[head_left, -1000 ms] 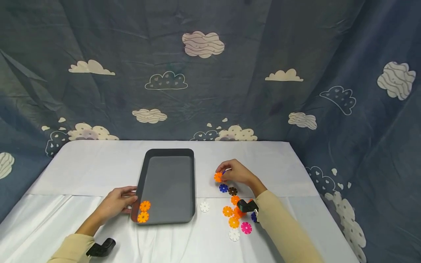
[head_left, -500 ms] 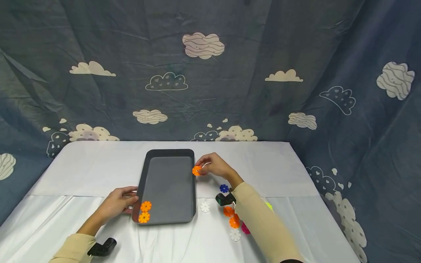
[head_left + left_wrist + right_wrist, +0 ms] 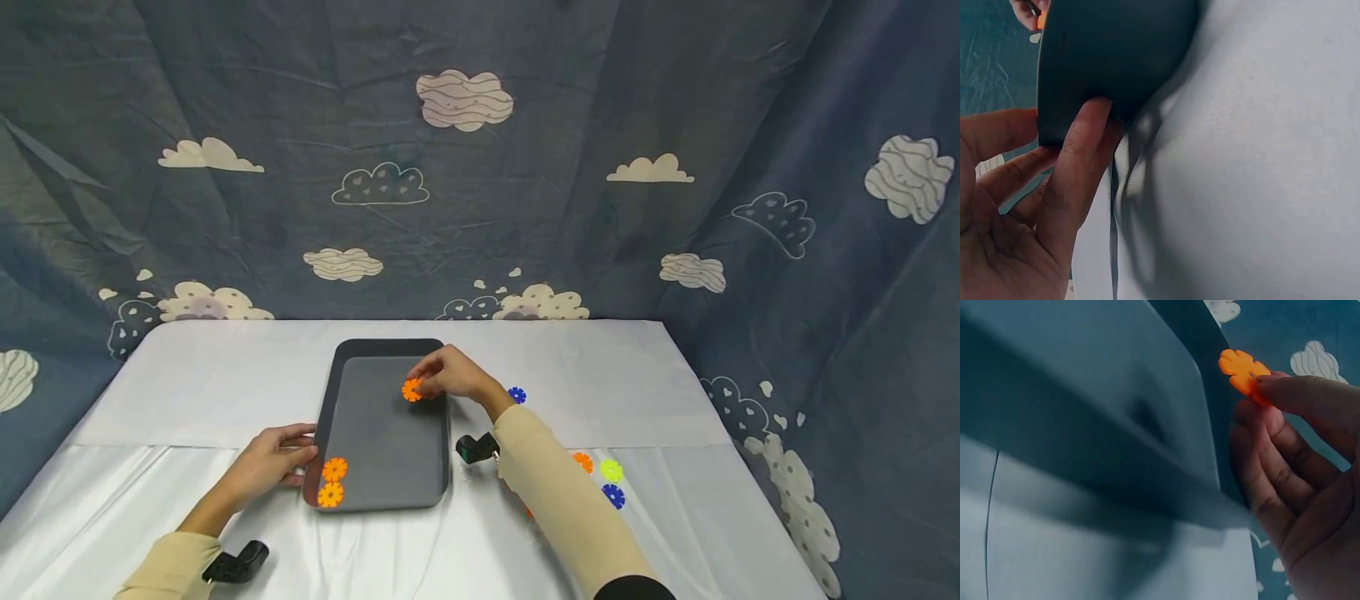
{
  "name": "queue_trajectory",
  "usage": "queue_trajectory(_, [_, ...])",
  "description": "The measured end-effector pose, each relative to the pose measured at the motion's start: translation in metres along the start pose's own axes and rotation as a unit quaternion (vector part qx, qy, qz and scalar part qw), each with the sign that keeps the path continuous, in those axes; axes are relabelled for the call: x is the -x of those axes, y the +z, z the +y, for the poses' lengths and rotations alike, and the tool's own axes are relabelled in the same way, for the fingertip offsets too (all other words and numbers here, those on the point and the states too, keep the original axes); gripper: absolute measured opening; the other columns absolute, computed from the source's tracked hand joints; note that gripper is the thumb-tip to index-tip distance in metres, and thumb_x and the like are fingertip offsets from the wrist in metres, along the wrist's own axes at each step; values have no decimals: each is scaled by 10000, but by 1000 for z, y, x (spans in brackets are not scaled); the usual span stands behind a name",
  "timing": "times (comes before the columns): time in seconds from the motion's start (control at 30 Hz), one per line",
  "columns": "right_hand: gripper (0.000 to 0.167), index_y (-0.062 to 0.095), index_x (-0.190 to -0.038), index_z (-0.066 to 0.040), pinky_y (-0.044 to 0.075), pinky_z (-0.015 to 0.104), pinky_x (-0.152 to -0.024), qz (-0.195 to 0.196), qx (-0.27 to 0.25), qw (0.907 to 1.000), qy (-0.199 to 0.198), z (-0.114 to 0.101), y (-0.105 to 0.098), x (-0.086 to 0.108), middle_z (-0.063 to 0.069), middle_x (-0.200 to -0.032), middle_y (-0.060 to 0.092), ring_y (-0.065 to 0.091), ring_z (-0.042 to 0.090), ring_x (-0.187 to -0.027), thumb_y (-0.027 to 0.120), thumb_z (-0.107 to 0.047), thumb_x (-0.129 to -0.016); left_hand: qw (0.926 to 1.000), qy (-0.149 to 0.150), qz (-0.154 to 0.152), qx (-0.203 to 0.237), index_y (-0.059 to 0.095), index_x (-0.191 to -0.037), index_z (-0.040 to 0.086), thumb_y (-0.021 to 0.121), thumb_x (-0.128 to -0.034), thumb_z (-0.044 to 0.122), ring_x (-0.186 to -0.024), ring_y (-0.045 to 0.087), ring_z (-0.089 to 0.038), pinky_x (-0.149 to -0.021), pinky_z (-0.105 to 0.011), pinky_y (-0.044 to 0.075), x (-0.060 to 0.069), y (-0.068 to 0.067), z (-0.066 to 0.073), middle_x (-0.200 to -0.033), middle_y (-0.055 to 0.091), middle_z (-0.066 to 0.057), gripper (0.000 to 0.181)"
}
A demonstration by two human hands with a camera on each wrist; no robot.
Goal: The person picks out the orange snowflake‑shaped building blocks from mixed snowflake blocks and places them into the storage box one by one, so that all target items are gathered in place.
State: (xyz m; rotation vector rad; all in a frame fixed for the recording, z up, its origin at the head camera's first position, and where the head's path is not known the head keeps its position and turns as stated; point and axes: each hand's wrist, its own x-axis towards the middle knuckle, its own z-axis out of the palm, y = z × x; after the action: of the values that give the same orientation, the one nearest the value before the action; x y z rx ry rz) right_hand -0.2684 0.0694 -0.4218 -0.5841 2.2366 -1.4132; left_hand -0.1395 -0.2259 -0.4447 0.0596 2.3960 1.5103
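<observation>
We pinch an orange disc (image 3: pixel 411 389) in the fingers of our right hand (image 3: pixel 450 372) above the far end of the tray (image 3: pixel 382 442), our left hand (image 3: pixel 266 461) gripping its side: placing, we judge, next calling for a lowered disc and eased pinch.

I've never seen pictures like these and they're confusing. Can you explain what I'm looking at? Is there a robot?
There's no robot, just a person. The wide picture comes from a camera on their head; the close ones come from wrist cameras. The left hand holds the edge of a dark tray. The right hand pinches an orange flower-shaped piece over the tray. Two orange pieces lie inside. On the white cloth are a yellow-green piece, blue ones and orange ones.
</observation>
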Motion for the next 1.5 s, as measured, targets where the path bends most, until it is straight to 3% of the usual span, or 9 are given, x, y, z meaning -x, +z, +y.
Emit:
queue_trajectory(0.33, [171, 692, -957, 76, 565, 288, -606, -263, 69, 9996, -50, -6, 21, -16, 55, -722, 656, 601, 117, -614, 696, 114, -791, 10000, -69, -17, -6, 371, -1384, -158, 570, -968, 80, -939, 656, -277, -678, -339, 588, 0, 2, -1, -1224, 551, -319, 519])
queue_trajectory(0.53, [171, 711, -971, 51, 565, 273, -623, -357, 166, 9991, -178, -14, 33, -27, 65, -753, 661, 597, 113, -646, 673, 94, -810, 10000, -6, -50, -4, 363, -1390, -157, 564, -975, 88, -949, 654, -266, -677, -330, 586, -1, 0, 1, -1229, 544, -326, 523])
queue_trajectory(0.77, [179, 698, -972, 93, 548, 235, -587, -541, 49, 9984, -128, -20, 52, -41, 61, -743, 669, 594, 100, -621, 673, 124, -798, 10000, -77, -44, 13, 357, -1395, -156, 559, -977, 88, -961, 653, -272, -687, -332, 586, -1, -1, 4, -1244, 531, -337, 524])
queue_trajectory(1.0, [152, 699, -925, 118, 560, 261, -578, -468, -255, 9985, 139, -20, 72, -50, 161, -772, 688, 588, 124, -591, 684, 151, -778, 9997, -250, 14, -3, 374, -1394, -144, 570, -972, 96, -965, 650, -259, -687, -334, 586, -1, 1, 4, -1242, 538, -325, 523])
queue_trajectory(1.2, [133, 712, -891, 99, 570, 278, -553, -356, -441, 9978, 345, -23, 85, -52, 139, -745, 691, 591, 125, -561, 700, 148, -767, 9999, -125, 15, 58, 376, -1388, -151, 566, -972, 88, -967, 648, -267, -685, -334, 586, 0, -1, 2, -1224, 549, -321, 516])
queue_trajectory(1.5, [128, 712, -893, 110, 581, 291, -555, -535, -494, 9954, 619, -22, 99, -51, 191, -789, 705, 597, 127, -527, 690, 157, -776, 9999, -90, -61, 66, 361, -1391, -159, 553, -982, 98, -995, 646, -307, -707, -352, 589, 1, 0, 2, -1224, 556, -323, 520])
